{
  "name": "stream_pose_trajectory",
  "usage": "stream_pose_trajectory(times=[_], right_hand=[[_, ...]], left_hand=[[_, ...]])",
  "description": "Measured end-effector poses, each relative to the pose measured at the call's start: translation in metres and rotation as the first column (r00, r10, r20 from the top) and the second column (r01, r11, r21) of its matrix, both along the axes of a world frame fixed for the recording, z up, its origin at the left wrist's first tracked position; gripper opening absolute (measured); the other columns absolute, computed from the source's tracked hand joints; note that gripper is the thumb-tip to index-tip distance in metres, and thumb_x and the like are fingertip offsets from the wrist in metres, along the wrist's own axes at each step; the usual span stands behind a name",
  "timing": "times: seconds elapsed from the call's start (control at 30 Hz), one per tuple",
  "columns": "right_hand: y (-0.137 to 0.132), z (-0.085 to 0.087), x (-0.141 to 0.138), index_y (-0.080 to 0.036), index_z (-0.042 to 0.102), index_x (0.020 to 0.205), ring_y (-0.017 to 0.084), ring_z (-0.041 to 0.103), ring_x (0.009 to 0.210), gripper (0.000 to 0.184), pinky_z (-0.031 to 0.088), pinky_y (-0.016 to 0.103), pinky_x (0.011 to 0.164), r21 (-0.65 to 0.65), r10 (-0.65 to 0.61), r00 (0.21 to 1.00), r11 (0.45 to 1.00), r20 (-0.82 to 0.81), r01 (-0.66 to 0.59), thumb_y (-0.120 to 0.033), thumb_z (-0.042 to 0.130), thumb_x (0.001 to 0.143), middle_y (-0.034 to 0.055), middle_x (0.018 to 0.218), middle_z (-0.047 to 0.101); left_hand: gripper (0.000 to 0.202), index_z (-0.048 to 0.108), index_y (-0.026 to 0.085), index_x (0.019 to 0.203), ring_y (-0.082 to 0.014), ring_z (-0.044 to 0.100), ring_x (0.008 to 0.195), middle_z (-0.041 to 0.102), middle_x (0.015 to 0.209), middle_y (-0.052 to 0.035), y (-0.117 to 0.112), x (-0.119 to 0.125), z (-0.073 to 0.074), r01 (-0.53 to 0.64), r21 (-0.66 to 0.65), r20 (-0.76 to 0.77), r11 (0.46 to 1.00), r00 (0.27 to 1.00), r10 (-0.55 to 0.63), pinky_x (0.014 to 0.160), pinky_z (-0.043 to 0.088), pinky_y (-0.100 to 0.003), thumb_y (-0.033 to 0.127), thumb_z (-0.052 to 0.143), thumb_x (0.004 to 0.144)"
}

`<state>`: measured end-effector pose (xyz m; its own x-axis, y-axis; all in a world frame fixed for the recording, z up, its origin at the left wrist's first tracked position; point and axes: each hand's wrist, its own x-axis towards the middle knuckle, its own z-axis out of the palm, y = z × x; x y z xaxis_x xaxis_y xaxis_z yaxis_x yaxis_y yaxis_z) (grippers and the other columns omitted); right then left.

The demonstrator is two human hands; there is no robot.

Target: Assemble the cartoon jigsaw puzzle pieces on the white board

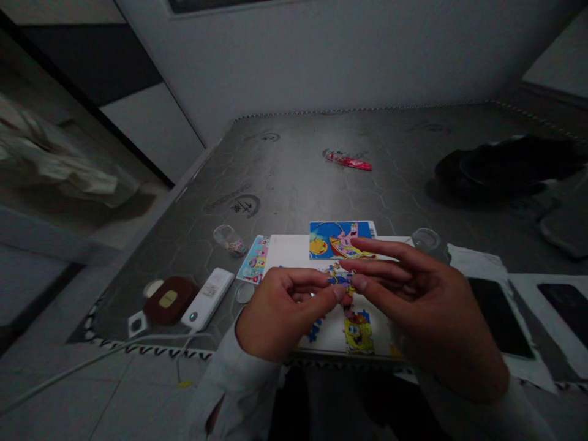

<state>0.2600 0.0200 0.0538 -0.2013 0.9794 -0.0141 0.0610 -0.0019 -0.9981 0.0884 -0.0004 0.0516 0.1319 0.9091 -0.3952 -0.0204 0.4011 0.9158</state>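
This looks like a private home, most probably a bedroom. The wide surface in front of me is a bare quilted mattress (294, 184) with a corded edge, low over a pale tiled floor (92, 404) and pushed against a plain white wall (321, 55). Personal small things lie on it: a white power bank (207, 298) with its cable (92, 361), two phones (498, 315), a red sweet wrapper (349, 161), a heap of dark clothes (505, 165) and a children's cartoon puzzle (289, 251). The light is dim, as in a room at evening.
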Motion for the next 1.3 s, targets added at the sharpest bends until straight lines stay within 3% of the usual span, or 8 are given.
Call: stream_pose_trajectory(times=[0.13, 0.27, 0.6, 0.73, 0.8, 0.97, 1.3], right_hand=[[-0.0006, 0.0020, 0.0006, -0.029, 0.071, 0.113, 0.022, 0.073, 0.098, 0.035, 0.063, 0.025, 0.078, 0.014, 0.009, 1.000, 1.000, -0.016, -0.008, -0.028, 0.077, 0.079, 0.0026, 0.101, 0.078], [-0.0021, 0.0017, 0.0012, -0.030, 0.072, 0.112, 0.021, 0.073, 0.096, 0.034, 0.063, 0.023, 0.077, 0.005, 0.009, 1.000, 1.000, -0.027, -0.009, -0.027, 0.078, 0.079, 0.0013, 0.100, 0.078], [-0.0015, 0.0026, 0.0031, -0.029, 0.071, 0.115, 0.022, 0.073, 0.097, 0.036, 0.063, 0.026, 0.078, 0.006, 0.012, 1.000, 1.000, 0.002, -0.012, -0.028, 0.077, 0.079, 0.0024, 0.101, 0.078], [-0.0026, 0.0015, 0.0044, -0.031, 0.071, 0.115, 0.020, 0.073, 0.097, 0.035, 0.062, 0.024, 0.079, 0.024, 0.028, 1.000, 0.999, 0.003, -0.028, -0.026, 0.076, 0.081, 0.0008, 0.101, 0.078], [-0.0034, 0.0004, 0.0046, -0.032, 0.070, 0.116, 0.020, 0.073, 0.097, 0.035, 0.062, 0.023, 0.080, 0.032, 0.030, 1.000, 0.999, 0.002, -0.030, -0.026, 0.075, 0.081, 0.0004, 0.101, 0.078], [-0.0039, 0.0002, 0.0043, -0.030, 0.070, 0.116, 0.021, 0.074, 0.096, 0.035, 0.064, 0.026, 0.077, 0.038, 0.028, 0.999, 0.999, 0.015, -0.028, -0.026, 0.074, 0.081, 0.0017, 0.101, 0.078], [-0.0003, 0.0018, 0.0023, -0.031, 0.070, 0.115, 0.019, 0.073, 0.096, 0.034, 0.062, 0.021, 0.077, 0.038, 0.028, 1.000, 0.999, 0.008, -0.028, -0.024, 0.075, 0.082, 0.0003, 0.100, 0.079]], left_hand=[[0.012, 0.078, 0.016, 0.076, -0.0107, 0.066, 0.063, 0.077, 0.074, -0.0027, 0.0008, -0.0006, 0.0030, 0.022, -0.021, 0.070, 1.000, 0.997, -0.020, 0.058, 0.050, -0.018, 0.026, 0.081, 0.071], [0.008, 0.078, 0.016, 0.075, -0.0093, 0.063, 0.058, 0.070, 0.058, 0.0012, 0.0010, -0.0009, 0.0047, 0.039, -0.017, 0.073, 0.999, 0.997, -0.038, 0.059, 0.050, -0.017, 0.023, 0.081, 0.072], [0.012, 0.079, 0.017, 0.075, -0.0053, 0.053, 0.050, 0.068, 0.058, 0.0017, -0.0002, -0.0036, 0.0051, 0.066, 0.040, 0.047, 0.997, 0.997, -0.068, 0.051, 0.042, -0.015, 0.027, 0.074, 0.080], [0.017, 0.078, 0.018, 0.074, -0.0031, 0.044, 0.043, 0.061, 0.049, 0.0045, -0.0004, -0.0051, 0.0050, 0.099, 0.071, 0.022, 0.993, 0.995, -0.100, 0.045, 0.034, -0.014, 0.031, 0.072, 0.083], [0.018, 0.078, 0.018, 0.074, -0.0036, 0.047, 0.045, 0.062, 0.051, 0.0039, -0.0001, -0.0052, 0.0048, 0.109, 0.073, 0.029, 0.991, 0.993, -0.111, 0.044, 0.033, -0.014, 0.032, 0.072, 0.083], [0.013, 0.080, 0.019, 0.077, -0.0078, 0.062, 0.060, 0.074, 0.068, 0.0001, -0.0002, -0.0042, 0.0030, 0.090, 0.048, 0.036, 0.995, 0.995, -0.092, 0.056, 0.044, -0.015, 0.032, 0.077, 0.078], [0.020, 0.078, 0.019, 0.075, -0.0103, 0.068, 0.068, 0.077, 0.073, -0.0012, -0.0004, -0.0025, -0.0004, 0.078, 0.031, 0.044, 0.996, 0.996, -0.080, 0.060, 0.048, -0.016, 0.039, 0.082, 0.074]])
